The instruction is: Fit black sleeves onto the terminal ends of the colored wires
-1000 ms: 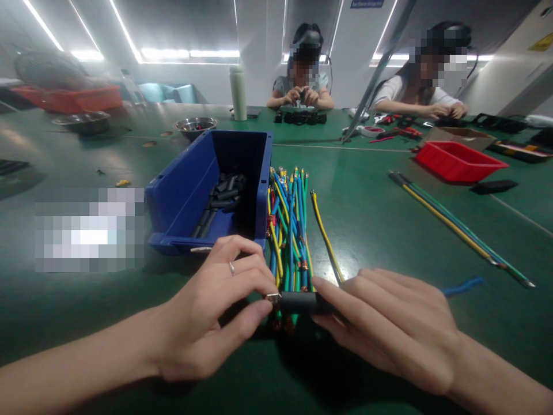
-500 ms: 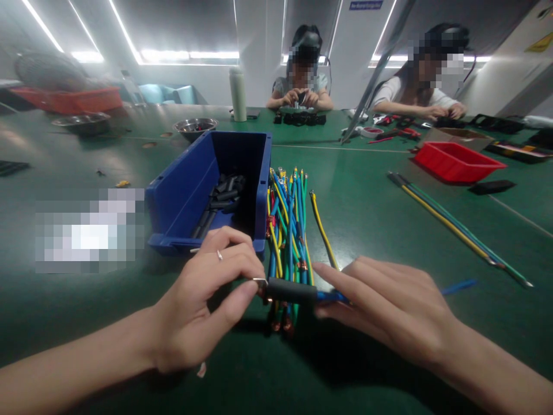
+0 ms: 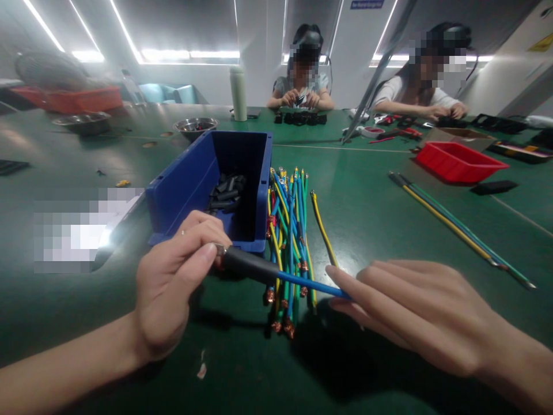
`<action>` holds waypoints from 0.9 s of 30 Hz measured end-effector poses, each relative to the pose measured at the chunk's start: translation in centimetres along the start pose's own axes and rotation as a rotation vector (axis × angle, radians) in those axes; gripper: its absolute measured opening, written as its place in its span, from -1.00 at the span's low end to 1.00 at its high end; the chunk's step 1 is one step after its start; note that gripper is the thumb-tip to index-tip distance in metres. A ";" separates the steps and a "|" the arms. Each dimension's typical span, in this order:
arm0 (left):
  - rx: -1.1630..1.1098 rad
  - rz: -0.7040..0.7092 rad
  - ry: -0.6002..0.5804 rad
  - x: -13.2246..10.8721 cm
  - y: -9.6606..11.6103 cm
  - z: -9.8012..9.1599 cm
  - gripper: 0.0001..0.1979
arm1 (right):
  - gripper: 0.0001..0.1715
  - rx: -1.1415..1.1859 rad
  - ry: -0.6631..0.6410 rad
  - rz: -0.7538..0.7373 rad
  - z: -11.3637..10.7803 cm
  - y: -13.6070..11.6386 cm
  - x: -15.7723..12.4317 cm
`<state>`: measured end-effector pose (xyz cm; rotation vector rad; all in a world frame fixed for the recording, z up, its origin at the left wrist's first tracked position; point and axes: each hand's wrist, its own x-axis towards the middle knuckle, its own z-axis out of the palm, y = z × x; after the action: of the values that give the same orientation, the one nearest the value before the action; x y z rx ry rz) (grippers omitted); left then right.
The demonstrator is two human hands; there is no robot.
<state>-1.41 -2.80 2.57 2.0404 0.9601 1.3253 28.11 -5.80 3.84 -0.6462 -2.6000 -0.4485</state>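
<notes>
Between thumb and fingers, my left hand (image 3: 173, 282) pinches a metal cable lug (image 3: 219, 249) in front of the blue bin. A black sleeve (image 3: 250, 265) sits against the lug, around the end of a blue wire (image 3: 309, 282). My right hand (image 3: 415, 311) is closed on that wire farther along; its far end is hidden behind the hand. Below and behind the wire lies a bundle of blue, green and yellow wires (image 3: 294, 216) with copper ends. A single yellow wire (image 3: 322, 225) lies just right of the bundle, near my right fingertips.
The blue bin (image 3: 173, 178) holds several black sleeves (image 3: 227, 193). Long wires (image 3: 458, 227) and a red tray (image 3: 460, 161) lie to the right on the green table (image 3: 367, 219). Metal bowls (image 3: 194, 127) and a bottle (image 3: 238, 95) stand farther back. Two people work across the table.
My left hand has moved left and up with the lug and sleeve, so more blue wire shows between my hands. My right hand has shifted slightly right, still holding the wire.
</notes>
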 end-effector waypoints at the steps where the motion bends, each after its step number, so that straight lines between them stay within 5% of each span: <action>1: -0.009 -0.007 0.019 0.0 -0.1 0.0 -0.71 | -0.69 0.010 -0.011 0.000 -0.1 0.0 0.0; 17: 0.060 0.015 0.109 0.1 -0.7 0.2 -0.72 | -0.73 0.212 0.106 0.304 1.4 -1.1 0.0; 27: 0.189 0.085 -0.024 0.0 -0.2 0.2 -0.76 | -0.72 0.342 0.199 0.548 1.9 -0.7 0.4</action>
<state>-1.25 -2.71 2.30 2.2565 1.0330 1.2921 26.85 -5.50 2.25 -1.0757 -2.1179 0.0990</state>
